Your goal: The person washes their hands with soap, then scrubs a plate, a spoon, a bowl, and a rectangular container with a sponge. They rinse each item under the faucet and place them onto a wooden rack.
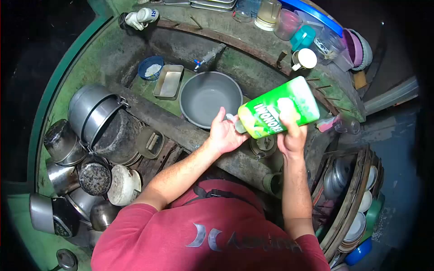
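Observation:
A green soap pouch (275, 108) is held tilted above the sink edge, its printed label facing up. My right hand (291, 135) grips it around the lower middle. My left hand (225, 133) has its fingers at the white spout on the pouch's left end, palm partly up. Just behind the hands a grey round basin (209, 97) rests in the concrete sink. A small metal lid or strainer (263, 145) lies below the pouch on the ledge.
A metal rectangular tray (169, 81) and a blue bowl (150, 67) sit left of the basin. Several blackened pots (97, 117) crowd the left. Cups and jugs (289, 22) line the back ledge. A rack of plates and bowls (357, 198) stands at the right.

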A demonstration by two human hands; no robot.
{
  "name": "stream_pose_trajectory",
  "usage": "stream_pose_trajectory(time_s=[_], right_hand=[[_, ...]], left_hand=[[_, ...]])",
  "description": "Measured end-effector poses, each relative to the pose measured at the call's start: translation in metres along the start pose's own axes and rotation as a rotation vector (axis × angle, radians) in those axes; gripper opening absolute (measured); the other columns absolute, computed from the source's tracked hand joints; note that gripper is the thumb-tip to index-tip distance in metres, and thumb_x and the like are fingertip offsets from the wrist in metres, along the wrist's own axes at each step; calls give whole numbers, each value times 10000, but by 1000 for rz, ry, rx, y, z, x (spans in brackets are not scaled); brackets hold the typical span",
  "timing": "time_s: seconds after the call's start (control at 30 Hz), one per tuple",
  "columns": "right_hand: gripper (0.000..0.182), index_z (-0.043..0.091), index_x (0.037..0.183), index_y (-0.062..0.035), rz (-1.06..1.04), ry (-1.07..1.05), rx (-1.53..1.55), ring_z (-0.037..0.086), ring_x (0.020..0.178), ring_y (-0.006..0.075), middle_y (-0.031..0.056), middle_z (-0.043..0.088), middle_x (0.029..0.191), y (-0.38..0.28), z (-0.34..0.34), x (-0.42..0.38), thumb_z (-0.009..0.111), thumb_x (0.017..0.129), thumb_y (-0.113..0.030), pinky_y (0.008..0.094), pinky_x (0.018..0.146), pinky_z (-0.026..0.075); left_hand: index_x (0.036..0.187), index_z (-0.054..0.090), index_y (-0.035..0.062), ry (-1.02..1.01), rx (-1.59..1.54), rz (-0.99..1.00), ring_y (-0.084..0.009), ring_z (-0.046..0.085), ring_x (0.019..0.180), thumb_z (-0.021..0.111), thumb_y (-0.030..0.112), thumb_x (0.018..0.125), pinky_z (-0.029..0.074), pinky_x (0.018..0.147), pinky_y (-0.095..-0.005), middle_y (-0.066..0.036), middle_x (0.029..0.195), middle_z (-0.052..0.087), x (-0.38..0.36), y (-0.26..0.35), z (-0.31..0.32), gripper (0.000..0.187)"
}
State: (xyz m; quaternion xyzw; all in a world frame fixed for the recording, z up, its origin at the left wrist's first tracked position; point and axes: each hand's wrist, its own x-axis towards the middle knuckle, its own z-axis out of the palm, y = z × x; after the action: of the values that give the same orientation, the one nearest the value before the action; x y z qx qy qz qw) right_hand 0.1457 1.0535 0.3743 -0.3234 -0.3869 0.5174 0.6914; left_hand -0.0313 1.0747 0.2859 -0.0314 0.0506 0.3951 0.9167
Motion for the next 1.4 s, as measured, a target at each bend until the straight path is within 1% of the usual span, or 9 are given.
stream_pose_trajectory(time_s=[0.77,0.9,0.97,1.03,1.13,1.2,1.23,1.3,1.4], right_hand=[[306,534,1200,-9,189,158,247,612,1044,215,89,612,1146,46,11,16,569,903,-74,376,910,502],[319,527,1219,-54,326,192,231,613,1056,207,74,624,1144,75,26,22,566,950,-221,383,913,505],[347,529,1217,-57,496,223,295,615,1066,215,78,626,1163,100,39,20,524,971,-301,391,919,506],[413,523,1228,-60,765,275,323,618,1073,225,94,630,1171,132,55,17,478,976,-384,411,930,503],[368,537,1209,-73,1050,63,350,632,1028,230,89,634,1150,195,78,-4,488,966,-344,399,905,515],[340,543,1196,-77,1196,-104,339,647,975,235,89,635,1130,224,107,-21,500,952,-309,380,882,525],[328,542,1194,-79,1267,-194,304,653,949,237,90,634,1120,234,126,-29,506,944,-289,369,871,529],[317,530,1205,-87,1315,-516,472,656,929,246,99,629,1121,278,146,-46,499,945,-264,382,831,542],[276,526,1198,-109,1197,-402,222,656,922,239,95,641,1084,313,190,-62,455,961,-230,419,789,550]], left_hand=[[1450,276,-12,-69,-55,79,-297,344,1366,238,690,913,231,1140,-456,-167,1467,375,-21,33,-4,885],[1388,392,-14,-30,-100,133,-297,386,1340,244,677,919,244,1130,-465,-157,1405,463,-32,51,-23,848],[1379,402,-15,-129,-102,147,-296,394,1334,246,665,925,253,1123,-465,-162,1417,447,-47,61,-39,832],[1386,392,-13,8,-90,241,-299,400,1327,245,654,931,259,1119,-463,-166,1423,439,-81,72,-54,820],[1442,304,11,150,-45,340,-308,427,1292,245,608,952,288,1101,-446,-174,1407,448,-140,84,-71,775],[1451,315,63,-55,-50,396,-314,428,1283,252,605,950,292,1085,-471,-171,1422,435,-193,104,-133,741],[1438,354,109,654,248,497,-327,433,1273,254,608,949,306,1062,-501,-165,1440,419,-210,99,-68,706],[1435,364,99,494,85,659,-340,454,1250,291,572,964,345,1040,-483,-162,1432,431,-247,111,-107,672],[1409,378,52,546,70,797,-335,452,1256,326,544,972,364,1053,-445,-179,1403,446,-275,118,-115,660]])
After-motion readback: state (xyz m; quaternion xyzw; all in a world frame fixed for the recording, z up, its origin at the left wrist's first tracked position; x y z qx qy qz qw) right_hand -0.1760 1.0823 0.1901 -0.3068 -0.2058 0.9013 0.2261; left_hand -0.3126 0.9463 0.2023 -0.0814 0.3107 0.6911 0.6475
